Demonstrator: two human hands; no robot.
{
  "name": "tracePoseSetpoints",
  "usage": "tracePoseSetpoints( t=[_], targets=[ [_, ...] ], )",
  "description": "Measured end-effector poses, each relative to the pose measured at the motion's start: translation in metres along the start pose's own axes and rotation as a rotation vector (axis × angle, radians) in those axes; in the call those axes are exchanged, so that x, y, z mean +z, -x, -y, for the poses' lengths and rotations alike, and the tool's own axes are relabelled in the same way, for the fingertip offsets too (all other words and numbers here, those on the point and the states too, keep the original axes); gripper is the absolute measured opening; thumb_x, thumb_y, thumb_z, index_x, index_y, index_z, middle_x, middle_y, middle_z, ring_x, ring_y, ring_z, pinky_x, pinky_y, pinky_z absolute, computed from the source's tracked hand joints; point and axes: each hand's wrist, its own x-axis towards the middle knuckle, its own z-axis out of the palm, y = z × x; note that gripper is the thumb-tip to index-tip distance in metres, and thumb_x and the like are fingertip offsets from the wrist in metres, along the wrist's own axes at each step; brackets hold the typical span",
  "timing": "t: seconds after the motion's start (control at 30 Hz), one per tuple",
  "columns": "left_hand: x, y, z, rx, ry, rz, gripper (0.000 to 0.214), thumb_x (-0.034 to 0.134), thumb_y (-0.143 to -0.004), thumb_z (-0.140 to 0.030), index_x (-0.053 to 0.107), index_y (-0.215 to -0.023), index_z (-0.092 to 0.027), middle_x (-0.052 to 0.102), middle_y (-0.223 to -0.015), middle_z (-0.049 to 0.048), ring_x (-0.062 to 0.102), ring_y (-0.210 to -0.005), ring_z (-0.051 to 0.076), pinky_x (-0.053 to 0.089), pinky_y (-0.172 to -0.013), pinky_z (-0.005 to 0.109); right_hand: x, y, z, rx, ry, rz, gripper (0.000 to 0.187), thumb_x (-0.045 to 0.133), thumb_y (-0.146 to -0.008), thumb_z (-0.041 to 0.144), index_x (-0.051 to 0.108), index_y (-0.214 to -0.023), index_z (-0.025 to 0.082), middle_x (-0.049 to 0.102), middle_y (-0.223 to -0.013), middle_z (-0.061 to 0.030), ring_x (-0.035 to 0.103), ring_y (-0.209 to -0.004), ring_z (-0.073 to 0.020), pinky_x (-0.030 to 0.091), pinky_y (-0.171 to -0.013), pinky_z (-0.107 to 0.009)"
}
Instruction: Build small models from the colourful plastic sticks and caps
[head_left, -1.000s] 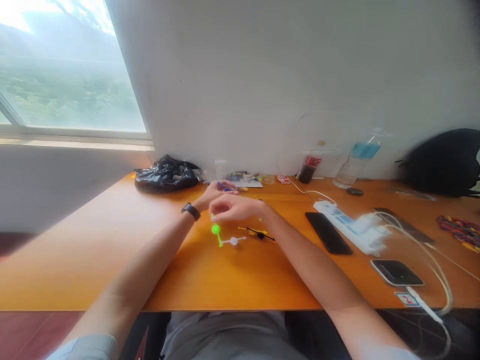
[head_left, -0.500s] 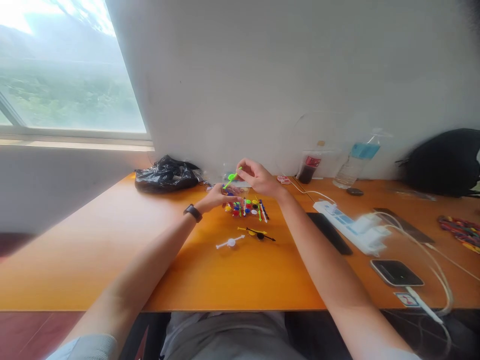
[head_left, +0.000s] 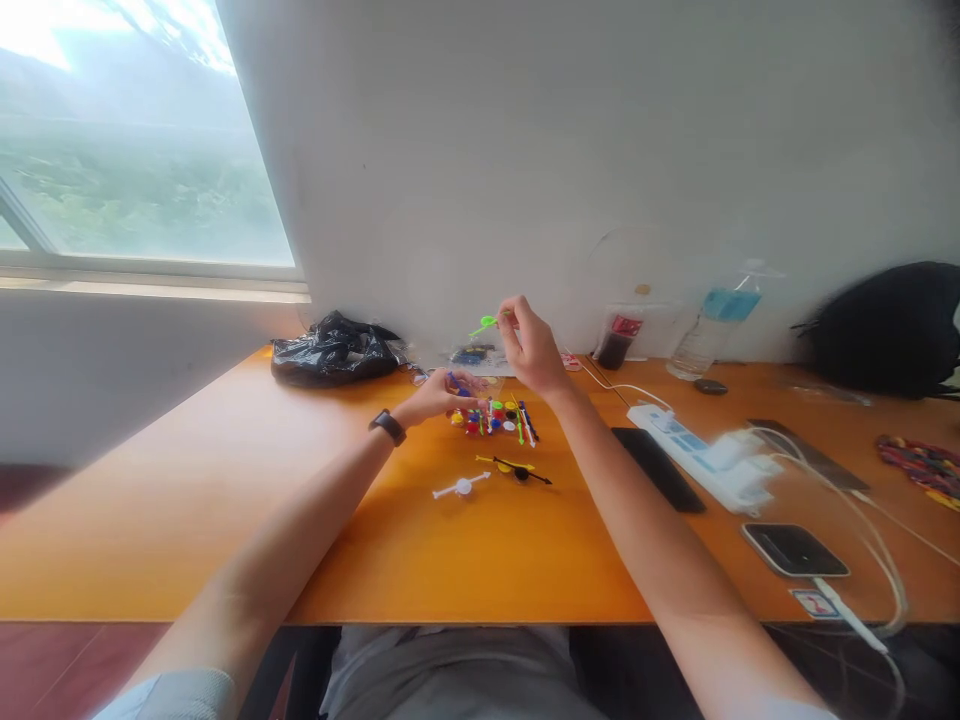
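Pinching the green spinner (head_left: 488, 322) between thumb and fingers, the right hand (head_left: 529, 345) has risen away from the left hand (head_left: 441, 396) over the last half second, so the spinner is now held clear of the table (head_left: 375, 560). The left fingers curl loosely round a blue piece (head_left: 459, 385), just beside coloured discs (head_left: 497, 408). Nearer the person lie white (head_left: 463, 487), yellow and black spinners (head_left: 520, 473). Farther out are a black bag (head_left: 330, 350), a power strip (head_left: 694, 455), the wall (head_left: 480, 150) and a bright window (head_left: 150, 180).

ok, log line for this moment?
left hand: holds blue piece | right hand: holds green arrow | on table: white arrow, yellow arrow, black arrow
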Motion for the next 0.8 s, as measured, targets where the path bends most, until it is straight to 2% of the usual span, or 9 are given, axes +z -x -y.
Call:
tracePoseSetpoints(
  t=[0.23,0.33,0.47,0.6,0.8],
  targets=[
    [0.001,0.002,-0.003,0.004,-0.015,-0.001,0.054,0.093,-0.072,-0.046,0.074,-0.109,-0.013,0.078,-0.076,0.0083,0.074,-0.060,0.019,0.046,-0.045,0.022,-0.019,-0.005,-0.001,-0.100,0.211,0.027,0.018,0.040,-0.108,0.030,0.056,-0.104,0.023,0.066,-0.097,-0.0094,0.059,-0.094,-0.0265,0.043,-0.086,-0.036],
    [0.001,0.002,-0.003,-0.010,-0.027,-0.019,0.051,0.094,-0.072,-0.046,0.073,-0.106,-0.013,0.078,-0.076,0.0083,0.074,-0.061,0.019,0.046,-0.045,0.021,-0.029,-0.006,0.003,-0.155,0.201,0.097,0.014,0.046,-0.105,0.027,0.057,-0.098,0.022,0.066,-0.095,-0.0083,0.057,-0.093,-0.0257,0.042,-0.087,-0.036],
    [0.002,0.002,-0.003,-0.026,-0.036,-0.036,0.048,0.093,-0.073,-0.047,0.074,-0.101,-0.013,0.078,-0.077,0.0085,0.074,-0.060,0.018,0.045,-0.044,0.020,-0.037,-0.007,0.010,-0.153,0.136,0.210,0.013,0.051,-0.102,0.027,0.060,-0.094,0.022,0.066,-0.091,-0.0057,0.056,-0.088,-0.0236,0.042,-0.084,-0.034],
    [0.005,0.003,-0.006,-0.028,-0.046,-0.030,0.046,0.093,-0.072,-0.047,0.075,-0.098,-0.014,0.079,-0.083,0.0089,0.073,-0.061,0.017,0.044,-0.045,0.021,-0.036,-0.006,0.012,-0.157,0.114,0.274,0.012,0.055,-0.100,0.024,0.064,-0.093,0.021,0.068,-0.096,-0.0063,0.058,-0.093,-0.0239,0.043,-0.088,-0.036],
    [0.011,0.003,-0.013,0.013,-0.023,-0.001,0.045,0.094,-0.072,-0.044,0.077,-0.100,-0.012,0.075,-0.073,0.0047,0.066,-0.058,0.013,0.047,-0.052,0.023,-0.027,-0.004,0.001,-0.094,0.040,0.341,0.020,0.057,-0.100,0.030,0.071,-0.088,0.021,0.063,-0.113,-0.0085,0.058,-0.108,-0.0252,0.046,-0.094,-0.038]
  ],
)
